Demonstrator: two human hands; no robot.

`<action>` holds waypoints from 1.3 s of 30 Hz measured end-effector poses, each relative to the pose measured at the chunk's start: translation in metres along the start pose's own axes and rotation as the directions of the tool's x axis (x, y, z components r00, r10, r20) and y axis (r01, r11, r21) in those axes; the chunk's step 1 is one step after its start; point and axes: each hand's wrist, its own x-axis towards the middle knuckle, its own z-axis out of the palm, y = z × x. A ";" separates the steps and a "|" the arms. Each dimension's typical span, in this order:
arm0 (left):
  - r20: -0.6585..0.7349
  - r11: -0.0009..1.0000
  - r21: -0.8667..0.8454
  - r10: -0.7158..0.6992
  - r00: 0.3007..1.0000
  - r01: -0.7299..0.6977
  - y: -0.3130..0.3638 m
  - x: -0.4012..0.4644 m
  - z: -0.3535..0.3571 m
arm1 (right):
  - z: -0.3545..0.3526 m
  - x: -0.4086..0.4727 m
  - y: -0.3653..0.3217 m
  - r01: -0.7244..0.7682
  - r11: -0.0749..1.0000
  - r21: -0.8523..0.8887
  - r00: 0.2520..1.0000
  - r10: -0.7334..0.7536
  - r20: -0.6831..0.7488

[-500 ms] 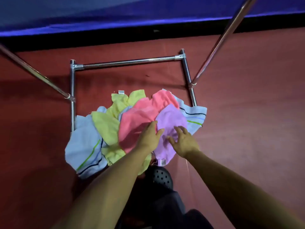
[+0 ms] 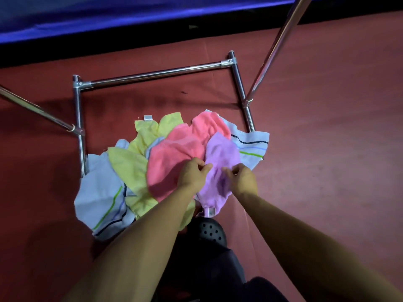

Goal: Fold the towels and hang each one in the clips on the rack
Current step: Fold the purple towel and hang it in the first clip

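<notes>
A chrome rack [image 2: 157, 73] base frames the red floor [image 2: 327, 171]. Heaped at its six-o'clock side lie striped blue, yellow and pink towels [image 2: 170, 166], the purple towel [image 2: 220, 162] on top toward three o'clock. The left hand [image 2: 193, 174] and right hand [image 2: 243, 178], fingers curled, each pinch the purple towel.

No text could be read anywhere; the small white tags [image 2: 211, 211] on the towels showed nothing legible.
</notes>
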 end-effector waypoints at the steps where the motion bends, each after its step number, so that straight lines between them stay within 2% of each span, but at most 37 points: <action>1: 0.012 0.999 -0.037 -0.001 1.000 0.001 0.005 -0.004 -0.005 | -0.005 -0.007 -0.005 0.040 0.999 0.021 0.999 -0.040 0.015; 5: -0.003 0.979 -0.202 0.014 1.000 -0.015 0.049 -0.040 -0.040 | -0.036 -0.046 -0.046 0.160 0.979 0.125 0.981 -0.171 0.092; 7: -0.042 0.971 -0.231 0.048 0.998 -0.056 0.070 -0.062 -0.061 | -0.055 -0.069 -0.073 0.207 0.950 0.234 0.965 -0.237 0.110; 13: -0.180 0.899 -0.340 0.226 0.957 -0.276 0.133 -0.162 -0.148 | -0.117 -0.145 -0.148 0.425 0.801 0.420 0.893 -0.448 -0.050; 18: -0.229 0.812 -0.246 0.482 0.846 -0.529 0.166 -0.253 -0.207 | -0.161 -0.244 -0.209 0.604 0.652 0.458 0.775 -0.615 -0.147; 23: -0.462 0.793 -0.250 0.406 0.788 -0.556 0.188 -0.325 -0.251 | -0.184 -0.330 -0.253 0.659 0.535 0.528 0.689 -0.712 -0.138; 27: -0.456 0.770 -0.214 0.465 0.759 -0.601 0.205 -0.372 -0.287 | -0.203 -0.377 -0.267 0.722 0.527 0.449 0.672 -0.688 -0.273; 29: -0.413 0.777 -0.207 0.482 0.773 -0.595 0.207 -0.389 -0.305 | -0.212 -0.395 -0.269 0.744 0.491 0.452 0.646 -0.701 -0.302; 31: -0.329 0.769 -0.209 0.526 0.784 -0.604 0.209 -0.408 -0.321 | -0.222 -0.407 -0.270 0.738 0.431 0.520 0.598 -0.774 -0.209; 33: -0.256 0.782 -0.178 0.550 0.795 -0.598 0.213 -0.430 -0.333 | -0.229 -0.417 -0.274 0.709 0.421 0.566 0.535 -0.844 -0.042; 39: -0.246 0.832 -0.054 0.524 0.815 -0.552 0.226 -0.472 -0.346 | -0.216 -0.445 -0.270 0.643 0.574 0.508 0.429 -0.818 0.383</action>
